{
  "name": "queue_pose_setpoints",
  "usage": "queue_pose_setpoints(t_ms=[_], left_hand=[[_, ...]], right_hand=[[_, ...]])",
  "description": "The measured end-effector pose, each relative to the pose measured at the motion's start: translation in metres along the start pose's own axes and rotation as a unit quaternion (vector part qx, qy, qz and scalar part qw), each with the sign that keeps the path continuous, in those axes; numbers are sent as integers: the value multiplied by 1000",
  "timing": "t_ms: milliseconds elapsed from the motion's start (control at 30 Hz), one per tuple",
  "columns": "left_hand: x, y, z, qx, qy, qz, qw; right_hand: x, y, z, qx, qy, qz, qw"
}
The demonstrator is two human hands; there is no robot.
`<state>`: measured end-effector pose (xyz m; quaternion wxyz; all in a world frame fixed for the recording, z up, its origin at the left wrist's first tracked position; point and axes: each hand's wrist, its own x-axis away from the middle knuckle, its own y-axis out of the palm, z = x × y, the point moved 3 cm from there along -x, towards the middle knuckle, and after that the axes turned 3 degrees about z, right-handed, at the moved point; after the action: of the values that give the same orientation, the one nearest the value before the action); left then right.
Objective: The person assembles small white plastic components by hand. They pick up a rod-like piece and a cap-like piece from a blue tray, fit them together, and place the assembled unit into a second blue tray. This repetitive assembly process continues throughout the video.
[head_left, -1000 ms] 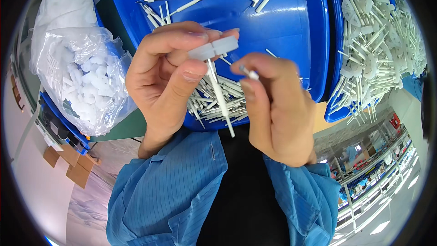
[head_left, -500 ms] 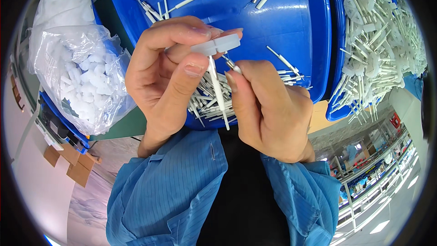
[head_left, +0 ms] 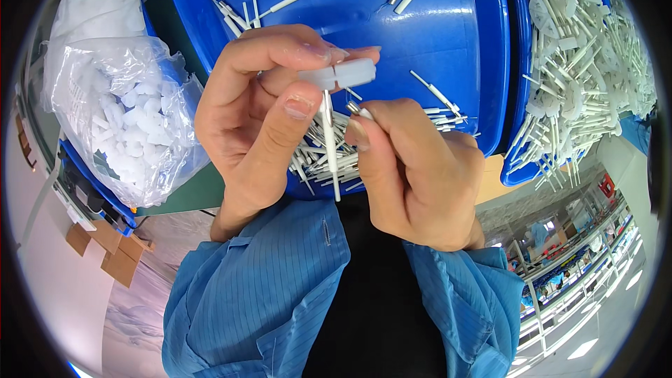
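My left hand (head_left: 241, 119) is closed on a translucent white plastic block (head_left: 355, 72), pinched between thumb and fingers. Down from this block hangs a thin white rod (head_left: 330, 141) with a narrower lower end. Close by on the right, my right hand (head_left: 427, 168) pinches a white rod with a metal tip (head_left: 355, 107) between thumb and forefinger. That tip points up towards the block's underside, with a small gap showing; most of its rod is hidden in my fist. Below both hands, a pile of white rods (head_left: 311, 161) lies in a blue tray (head_left: 427, 42).
Several metal-tipped rods (head_left: 290, 1) lie in the tray's far part. At left stands a clear plastic bag (head_left: 77, 63) of small white pieces (head_left: 143, 126). On the right, a second blue tray (head_left: 514, 63) is heaped with assembled white rods and blocks (head_left: 567, 63).
The plastic block has tilted slightly, and its hanging rod has swung left at its lower end. My right hand has shifted slightly right and down, with the metal tip further from the block.
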<state>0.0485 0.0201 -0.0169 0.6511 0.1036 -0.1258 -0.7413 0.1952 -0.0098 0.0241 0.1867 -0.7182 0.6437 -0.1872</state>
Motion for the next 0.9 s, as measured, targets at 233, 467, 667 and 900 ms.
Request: queue_pose_setpoints(t_ms=[233, 467, 667, 900], left_hand=[[1, 1, 2, -86, 62, -80, 991], [2, 2, 11, -91, 45, -42, 994], [-3, 2, 18, -155, 120, -106, 975], [-10, 0, 20, -146, 198, -201, 948]], right_hand=[[-1, -14, -1, -29, 62, -20, 997], [-7, -6, 11, -79, 16, -24, 996], [-6, -2, 13, -51, -129, 61, 988], [6, 6, 16, 25, -205, 130, 970]])
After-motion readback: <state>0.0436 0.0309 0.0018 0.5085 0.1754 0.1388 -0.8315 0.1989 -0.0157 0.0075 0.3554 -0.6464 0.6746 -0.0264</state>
